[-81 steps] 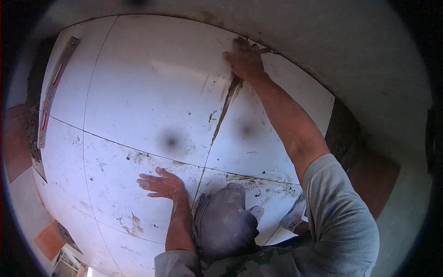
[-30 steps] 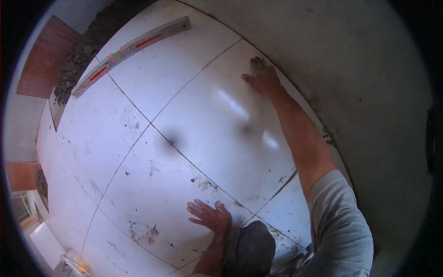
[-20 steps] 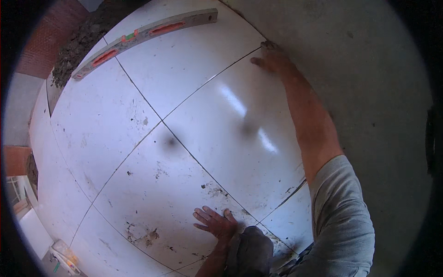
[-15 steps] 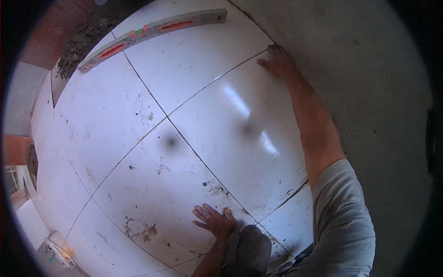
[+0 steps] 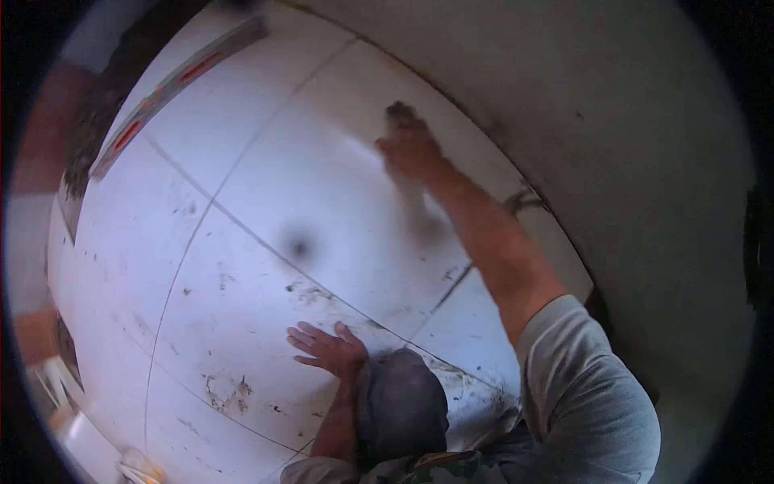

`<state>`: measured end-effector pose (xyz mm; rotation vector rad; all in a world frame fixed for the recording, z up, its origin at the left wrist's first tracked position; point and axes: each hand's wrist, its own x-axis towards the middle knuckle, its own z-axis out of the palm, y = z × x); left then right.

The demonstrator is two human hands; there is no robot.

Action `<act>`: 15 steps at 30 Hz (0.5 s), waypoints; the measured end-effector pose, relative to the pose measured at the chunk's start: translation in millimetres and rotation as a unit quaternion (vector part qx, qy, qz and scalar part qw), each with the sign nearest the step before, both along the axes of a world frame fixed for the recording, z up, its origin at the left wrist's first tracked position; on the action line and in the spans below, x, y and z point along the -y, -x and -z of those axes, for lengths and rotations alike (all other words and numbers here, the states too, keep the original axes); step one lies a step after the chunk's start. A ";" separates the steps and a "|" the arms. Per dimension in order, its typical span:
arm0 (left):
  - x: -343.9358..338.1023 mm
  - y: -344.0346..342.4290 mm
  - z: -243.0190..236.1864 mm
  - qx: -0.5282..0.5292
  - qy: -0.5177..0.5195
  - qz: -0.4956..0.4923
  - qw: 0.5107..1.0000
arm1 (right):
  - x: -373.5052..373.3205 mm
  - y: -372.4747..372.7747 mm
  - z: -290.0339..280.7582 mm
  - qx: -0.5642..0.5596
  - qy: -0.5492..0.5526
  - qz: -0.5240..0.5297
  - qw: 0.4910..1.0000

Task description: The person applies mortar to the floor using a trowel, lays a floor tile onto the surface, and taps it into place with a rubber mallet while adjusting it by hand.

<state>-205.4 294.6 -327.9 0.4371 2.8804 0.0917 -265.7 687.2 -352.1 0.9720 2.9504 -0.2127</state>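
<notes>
Pressed flat on a large white floor tile (image 5: 266,323), my left hand (image 5: 329,348) has its fingers spread and holds nothing. It rests beside my knee (image 5: 403,399). My right arm reaches far forward, and my right hand (image 5: 411,149) is over the glossy tile near the wall. Something dark shows at its fingertips, but blur hides whether that is a held thing or only dirty fingers. At the far left a long grey spirit level (image 5: 173,90) with red-orange cutouts lies across the tiles.
A grey wall (image 5: 613,153) runs along the right edge of the tiles. Dark loose mortar (image 5: 81,137) and a reddish brick (image 5: 34,332) lie past the left edge. Dried smears (image 5: 227,394) mark the near tile. White and yellow packaging (image 5: 141,468) sits at lower left.
My right hand has come away from the wall-side tile edge, inward over the tile. My left hand stays flat by the knee. The whole view has turned, shifting the level leftward.
</notes>
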 end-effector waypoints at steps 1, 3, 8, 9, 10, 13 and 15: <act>-0.6 -2.5 0.0 0.007 -0.005 0.022 1.000 | 15.9 -19.2 -1.0 0.010 -0.018 -0.001 1.000; 1.4 -7.1 7.2 -0.043 0.040 0.002 0.998 | 57.8 -57.3 -14.8 0.029 -0.025 -0.003 0.999; 0.1 -12.1 5.8 -0.070 0.056 0.004 0.996 | 127.9 -150.3 -45.1 0.037 0.119 0.006 0.992; 0.3 -13.3 5.9 -0.061 0.055 -0.010 0.997 | 136.2 -170.3 -62.1 0.070 0.172 -0.003 0.983; 0.1 -16.1 7.4 -0.050 0.055 -0.022 0.997 | 135.2 -192.9 -82.4 0.117 0.277 -0.009 0.954; 4.9 -17.4 11.1 -0.092 0.042 -0.001 0.995 | 146.6 -317.3 -103.8 0.062 0.168 -0.107 0.978; 3.0 -23.3 15.8 -0.093 0.042 0.007 0.995 | 157.2 -431.5 -137.1 0.113 0.148 0.003 0.982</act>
